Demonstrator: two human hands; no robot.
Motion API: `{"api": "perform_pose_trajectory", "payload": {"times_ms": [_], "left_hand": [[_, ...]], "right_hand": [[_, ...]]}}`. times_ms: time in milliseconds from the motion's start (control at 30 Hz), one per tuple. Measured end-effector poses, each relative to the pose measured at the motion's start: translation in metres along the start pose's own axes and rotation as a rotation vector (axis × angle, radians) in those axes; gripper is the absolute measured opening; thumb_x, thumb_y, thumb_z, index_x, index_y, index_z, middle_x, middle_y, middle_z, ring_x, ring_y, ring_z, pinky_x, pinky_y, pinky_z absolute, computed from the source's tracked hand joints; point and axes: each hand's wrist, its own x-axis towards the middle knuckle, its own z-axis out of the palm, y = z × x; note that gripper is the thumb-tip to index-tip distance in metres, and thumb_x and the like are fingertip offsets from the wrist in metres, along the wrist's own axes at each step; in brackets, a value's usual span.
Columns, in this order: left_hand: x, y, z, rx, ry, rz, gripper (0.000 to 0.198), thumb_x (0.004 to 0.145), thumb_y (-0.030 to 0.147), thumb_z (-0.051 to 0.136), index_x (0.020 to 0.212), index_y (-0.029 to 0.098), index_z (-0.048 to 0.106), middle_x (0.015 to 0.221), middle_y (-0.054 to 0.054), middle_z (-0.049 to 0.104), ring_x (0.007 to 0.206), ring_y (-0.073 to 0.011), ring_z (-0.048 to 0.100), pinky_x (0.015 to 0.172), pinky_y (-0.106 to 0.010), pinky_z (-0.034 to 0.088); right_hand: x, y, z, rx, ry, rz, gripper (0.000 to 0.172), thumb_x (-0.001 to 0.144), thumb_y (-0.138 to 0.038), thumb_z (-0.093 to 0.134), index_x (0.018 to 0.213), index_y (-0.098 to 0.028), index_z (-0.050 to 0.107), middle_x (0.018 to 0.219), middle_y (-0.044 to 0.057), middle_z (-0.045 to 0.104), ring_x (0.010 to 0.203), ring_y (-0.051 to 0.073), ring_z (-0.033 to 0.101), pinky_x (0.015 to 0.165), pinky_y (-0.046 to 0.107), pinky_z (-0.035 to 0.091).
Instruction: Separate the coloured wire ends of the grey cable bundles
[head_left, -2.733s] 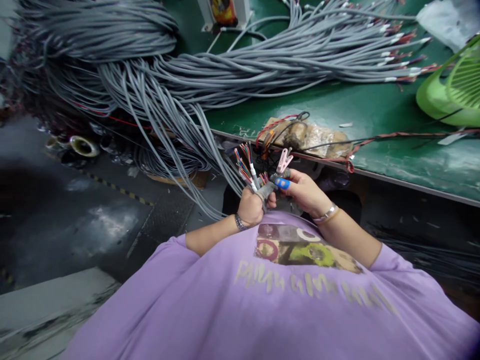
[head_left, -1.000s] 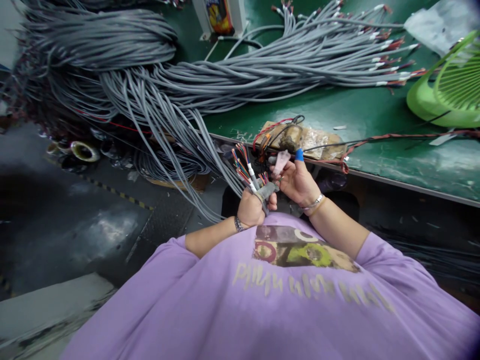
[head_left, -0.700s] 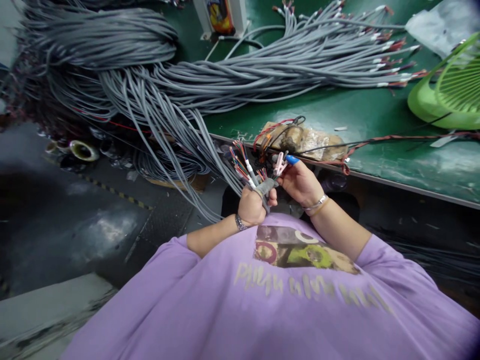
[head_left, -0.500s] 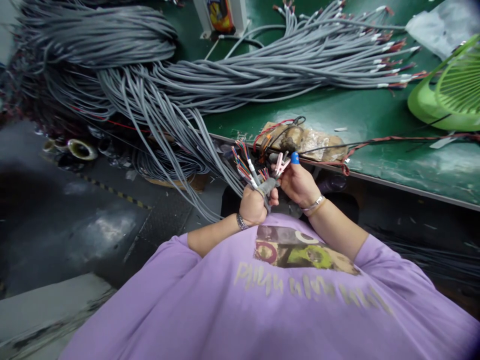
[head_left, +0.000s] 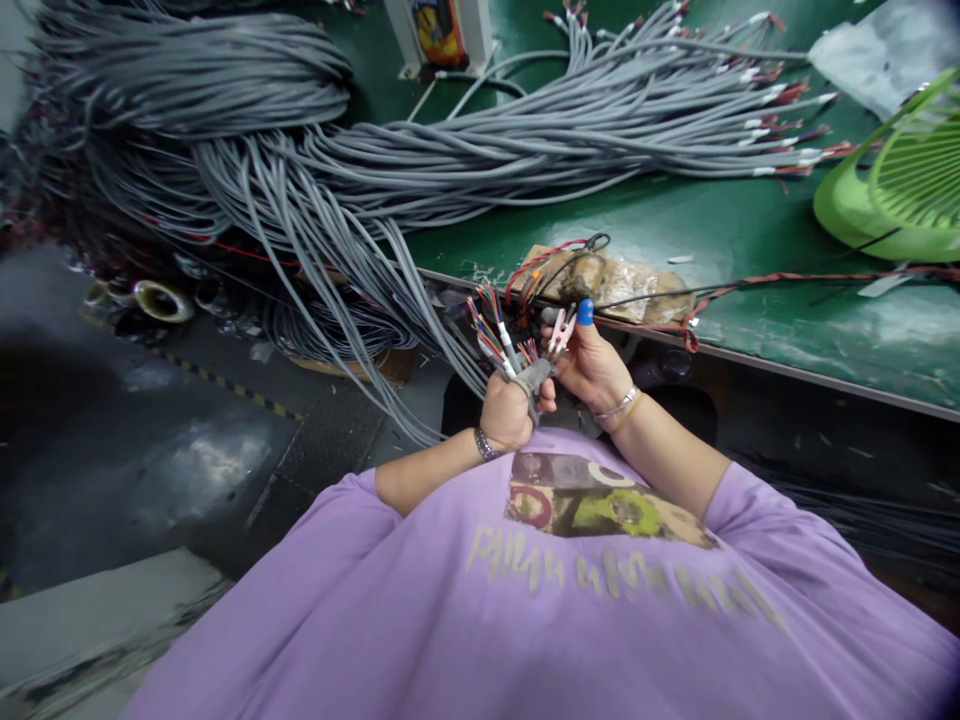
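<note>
Left hand (head_left: 506, 410) is fisted tight around the cable ends (head_left: 517, 362), thumb side up, with a grey finger cot (head_left: 534, 375) pressed across them. The coloured cores (head_left: 486, 318) fan out above the fist. Right hand (head_left: 598, 365) sits just beside it, almost touching, and pinches a pink clip (head_left: 559, 333) between thumb and fingers, while the finger with the blue finger cot (head_left: 585, 312) is lifted clear. I read this as the sorting step: picking single cores out of the fan with the clip. I can't tell if the clip is biting a core or only near the short ones. The next move, as I judge it, calls for a steady left grip and a fine approach of the clip tip to one core without snagging its neighbours. Beyond both hands is the green bench (head_left: 750, 225) edge with a brown packet (head_left: 630, 278). The grey cable bundle (head_left: 450, 150) drapes off the bench past my left hand, and a green fan (head_left: 892, 180) stands well off to the right.
</note>
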Motion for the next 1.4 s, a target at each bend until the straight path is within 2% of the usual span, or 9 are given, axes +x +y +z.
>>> {"api": "perform_pose_trajectory", "payload": {"times_ms": [233,433,633,867,1100,1233,1400], "left_hand": [[-0.002,0.001,0.001,0.007,-0.001,-0.002,0.039,0.062,0.046,0.082,0.072,0.017,0.058,0.053,0.004,0.058,0.043,-0.0085,0.054,0.04,-0.02,0.039],[-0.003,0.001,0.001,0.021,0.0,0.014,0.039,0.061,0.046,0.082,0.067,0.017,0.056,0.052,0.003,0.057,0.045,-0.0091,0.055,0.041,-0.019,0.038],[-0.001,-0.001,-0.001,0.015,-0.015,0.015,0.038,0.062,0.044,0.082,0.069,0.017,0.056,0.052,0.004,0.057,0.043,-0.0084,0.053,0.04,-0.019,0.038],[-0.002,0.0,-0.001,0.02,-0.028,0.055,0.036,0.063,0.045,0.08,0.071,0.018,0.057,0.051,0.004,0.057,0.04,-0.0074,0.051,0.04,-0.019,0.037],[-0.011,0.004,-0.002,0.017,-0.052,0.081,0.041,0.059,0.048,0.083,0.069,0.018,0.057,0.049,0.005,0.057,0.038,-0.0066,0.049,0.038,-0.019,0.04],[-0.012,0.007,-0.003,0.009,-0.034,0.103,0.041,0.06,0.048,0.084,0.069,0.018,0.058,0.048,0.005,0.057,0.037,-0.0063,0.048,0.037,-0.018,0.039],[-0.008,0.007,-0.002,0.021,0.001,0.113,0.04,0.061,0.047,0.084,0.069,0.017,0.057,0.05,0.005,0.057,0.039,-0.0067,0.051,0.038,-0.018,0.04]], "right_hand": [[-0.006,-0.001,0.005,0.083,0.103,0.096,0.056,0.074,-0.077,0.068,0.079,-0.022,0.063,0.066,0.0,0.068,0.063,0.015,0.062,0.061,0.027,0.051],[-0.001,0.004,-0.002,-0.015,0.029,0.016,0.059,0.07,-0.081,0.067,0.079,-0.023,0.061,0.067,0.001,0.067,0.067,0.017,0.063,0.062,0.029,0.051],[0.0,0.003,0.002,0.058,0.111,0.033,0.051,0.074,-0.072,0.072,0.074,-0.022,0.062,0.064,0.0,0.066,0.062,0.015,0.061,0.068,0.03,0.054],[-0.005,0.002,0.001,0.082,0.013,0.053,0.056,0.069,-0.078,0.072,0.079,-0.023,0.062,0.067,-0.002,0.064,0.062,0.013,0.058,0.057,0.025,0.046],[-0.01,0.0,-0.002,0.018,-0.025,0.107,0.065,0.075,-0.087,0.054,0.079,-0.023,0.061,0.072,0.001,0.066,0.062,0.013,0.057,0.057,0.026,0.045],[-0.014,-0.002,-0.007,-0.007,-0.106,0.138,0.066,0.079,-0.086,0.05,0.083,-0.022,0.063,0.075,0.002,0.068,0.06,0.013,0.056,0.055,0.025,0.044],[-0.015,-0.01,-0.003,-0.032,-0.061,0.087,0.058,0.081,-0.08,0.057,0.083,-0.022,0.064,0.072,0.0,0.066,0.058,0.011,0.053,0.052,0.023,0.041]]}}
